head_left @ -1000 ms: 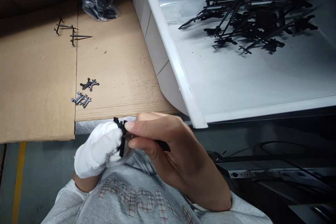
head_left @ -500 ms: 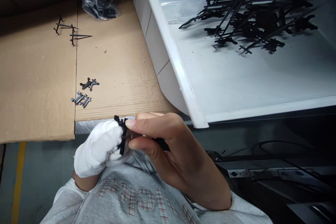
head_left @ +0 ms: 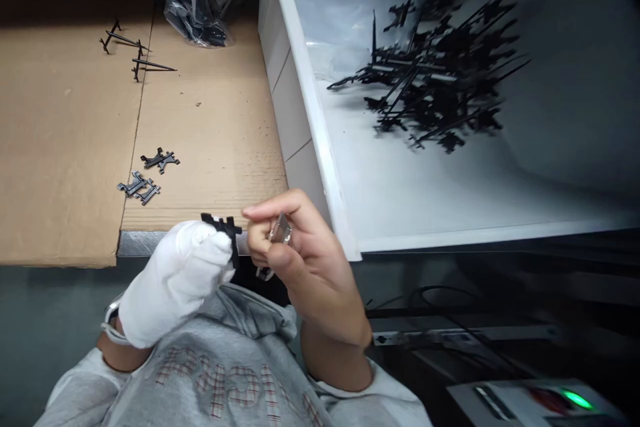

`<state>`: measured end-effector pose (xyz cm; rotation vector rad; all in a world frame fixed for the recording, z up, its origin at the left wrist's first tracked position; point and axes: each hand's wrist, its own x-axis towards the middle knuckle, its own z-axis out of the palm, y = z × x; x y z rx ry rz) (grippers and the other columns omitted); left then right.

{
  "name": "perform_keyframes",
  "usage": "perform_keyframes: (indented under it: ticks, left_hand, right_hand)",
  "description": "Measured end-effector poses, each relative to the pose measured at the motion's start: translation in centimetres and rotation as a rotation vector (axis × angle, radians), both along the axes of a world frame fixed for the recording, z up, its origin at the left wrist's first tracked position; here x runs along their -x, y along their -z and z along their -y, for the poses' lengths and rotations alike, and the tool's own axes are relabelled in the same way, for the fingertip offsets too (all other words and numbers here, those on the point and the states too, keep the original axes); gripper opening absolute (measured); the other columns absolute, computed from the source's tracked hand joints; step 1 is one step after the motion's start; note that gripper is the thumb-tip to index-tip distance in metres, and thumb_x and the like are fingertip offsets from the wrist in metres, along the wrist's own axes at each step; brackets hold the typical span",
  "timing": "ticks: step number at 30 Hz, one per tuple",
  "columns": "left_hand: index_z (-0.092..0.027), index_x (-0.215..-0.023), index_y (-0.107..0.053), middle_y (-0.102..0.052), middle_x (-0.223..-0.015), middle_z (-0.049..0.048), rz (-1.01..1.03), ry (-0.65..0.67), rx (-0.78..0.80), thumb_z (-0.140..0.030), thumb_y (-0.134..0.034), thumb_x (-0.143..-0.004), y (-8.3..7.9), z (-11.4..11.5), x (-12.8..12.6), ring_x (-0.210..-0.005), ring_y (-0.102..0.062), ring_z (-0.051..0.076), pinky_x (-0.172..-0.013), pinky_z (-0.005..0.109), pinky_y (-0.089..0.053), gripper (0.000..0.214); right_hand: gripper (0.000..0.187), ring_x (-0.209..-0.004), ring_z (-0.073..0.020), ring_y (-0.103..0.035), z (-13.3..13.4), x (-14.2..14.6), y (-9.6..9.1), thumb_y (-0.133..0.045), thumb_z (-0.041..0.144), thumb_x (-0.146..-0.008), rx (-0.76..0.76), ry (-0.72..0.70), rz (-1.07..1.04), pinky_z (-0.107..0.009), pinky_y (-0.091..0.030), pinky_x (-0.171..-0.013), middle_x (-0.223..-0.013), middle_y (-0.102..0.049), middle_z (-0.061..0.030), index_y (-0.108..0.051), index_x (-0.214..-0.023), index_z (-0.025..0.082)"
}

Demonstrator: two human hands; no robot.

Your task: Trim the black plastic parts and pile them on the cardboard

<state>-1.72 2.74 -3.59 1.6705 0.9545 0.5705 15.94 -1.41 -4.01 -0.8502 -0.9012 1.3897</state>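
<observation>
My left hand (head_left: 175,273), in a white glove, is closed around a black plastic part (head_left: 227,230) with short notched arms. The part juts out past the gloved fingertips, and the rest of it is hidden in the glove. Just to its right, my bare right hand (head_left: 310,260) has its index finger stretched toward the part, with a narrow gap between. A small flat shiny metal piece (head_left: 281,229) is tucked between the thumb and bent fingers of that hand; its exact kind is unclear.
Small black parts (head_left: 160,160) lie on the cardboard (head_left: 210,167), with two spiked black pieces (head_left: 143,65) farther back. A clear plastic bag (head_left: 200,20) stands behind. The white bin (head_left: 310,120) at right holds a heap of black parts (head_left: 430,73). A green light (head_left: 577,400) glows lower right.
My right hand has drawn away from the black part and turned, bringing the metal piece into view. My left hand still holds the part, and the camera view has shifted.
</observation>
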Motion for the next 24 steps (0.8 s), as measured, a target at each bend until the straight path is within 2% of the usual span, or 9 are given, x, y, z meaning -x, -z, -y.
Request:
perform_keyframes:
  ticks: [2, 4, 6, 9, 12, 16, 19, 24]
  left_hand:
    - [-0.025, -0.075, -0.059, -0.063, -0.068, -0.0053, 0.124, -0.039, -0.058, -0.02, -0.05, -0.109, -0.9, -0.3, -0.8, -0.053, -0.054, 0.01, -0.054, 0.021, -0.051, 0.035]
    - [-0.024, -0.073, -0.057, -0.058, -0.063, -0.0085, 0.218, -0.08, -0.182, -0.011, -0.053, -0.104, -1.5, -0.5, -1.3, -0.048, -0.044, 0.008, -0.047, 0.019, -0.041, 0.034]
    - [-0.025, -0.074, -0.056, -0.058, -0.062, -0.0095, 0.243, -0.086, -0.3, -0.007, -0.056, -0.102, -1.7, -0.6, -1.5, -0.048, -0.048, 0.007, -0.047, 0.019, -0.04, 0.033]
    - [-0.025, -0.078, -0.059, -0.063, -0.063, -0.0095, 0.234, -0.06, -0.427, -0.008, -0.057, -0.104, -1.7, -0.9, -1.3, -0.054, -0.06, 0.007, -0.054, 0.018, -0.047, 0.032]
    - [-0.024, -0.08, -0.062, -0.072, -0.068, -0.0099, 0.235, -0.044, -0.504, -0.008, -0.058, -0.106, -1.5, -1.0, -0.9, -0.057, -0.065, 0.005, -0.057, 0.015, -0.051, 0.031]
    - [-0.025, -0.082, -0.063, -0.078, -0.072, -0.0082, 0.177, -0.1, -0.635, -0.006, -0.059, -0.103, -1.0, -1.1, -0.5, -0.057, -0.07, 0.008, -0.057, 0.018, -0.054, 0.028]
    - [-0.025, -0.086, -0.064, -0.081, -0.075, -0.0062, 0.1, -0.136, -0.72, -0.006, -0.055, -0.103, -0.6, -1.2, -0.6, -0.061, -0.074, 0.011, -0.062, 0.021, -0.057, 0.027]
    - [-0.024, -0.071, -0.059, -0.072, -0.064, -0.004, -0.006, -0.134, -0.757, -0.009, -0.047, -0.105, 0.3, -1.3, -0.5, -0.048, -0.06, 0.012, -0.053, 0.026, -0.047, 0.039]
  right_hand:
    - [0.032, -0.061, -0.0135, -0.046, -0.4, 0.0, 0.2, -0.08, 0.058, -0.101, 0.061, -0.028, -0.032, -0.027, -0.037, -0.053, -0.073, -0.053, 0.0047, -0.074, -0.104, 0.026]
    - [0.031, -0.06, -0.0127, -0.046, -0.7, 0.1, 0.3, -0.085, 0.054, -0.098, 0.115, -0.056, -0.073, -0.025, -0.035, -0.052, -0.072, -0.054, 0.0043, -0.074, -0.096, 0.025]
    - [0.029, -0.055, -0.0103, -0.042, -0.8, 0.3, 0.2, -0.091, 0.046, -0.094, 0.166, -0.114, -0.173, -0.024, -0.033, -0.049, -0.069, -0.053, 0.0064, -0.072, -0.091, 0.025]
    - [0.029, -0.051, -0.0077, -0.039, -1.0, 0.6, 0.1, -0.095, 0.037, -0.088, 0.224, -0.221, -0.334, -0.021, -0.032, -0.045, -0.068, -0.053, 0.008, -0.07, -0.089, 0.024]
    - [0.029, -0.049, -0.0062, -0.035, -1.0, 0.9, -0.1, -0.092, 0.038, -0.091, 0.244, -0.221, -0.397, -0.019, -0.03, -0.044, -0.068, -0.051, 0.0091, -0.067, -0.089, 0.024]
    - [0.037, -0.048, -0.0059, -0.037, -0.8, 1.2, -0.3, -0.092, 0.046, -0.091, 0.254, -0.13, -0.269, -0.019, -0.033, -0.044, -0.066, -0.05, 0.0097, -0.063, -0.087, 0.024]
    - [0.038, -0.046, -0.0061, -0.035, -0.5, 1.2, -0.2, -0.092, 0.049, -0.092, 0.241, -0.087, -0.135, -0.021, -0.034, -0.046, -0.061, -0.044, 0.0122, -0.063, -0.088, 0.025]
    - [0.041, -0.046, -0.0057, -0.023, -0.5, 1.5, 0.2, -0.09, 0.054, -0.093, 0.244, -0.004, 0.064, -0.021, -0.027, -0.045, -0.059, -0.035, 0.0143, -0.062, -0.087, 0.025]
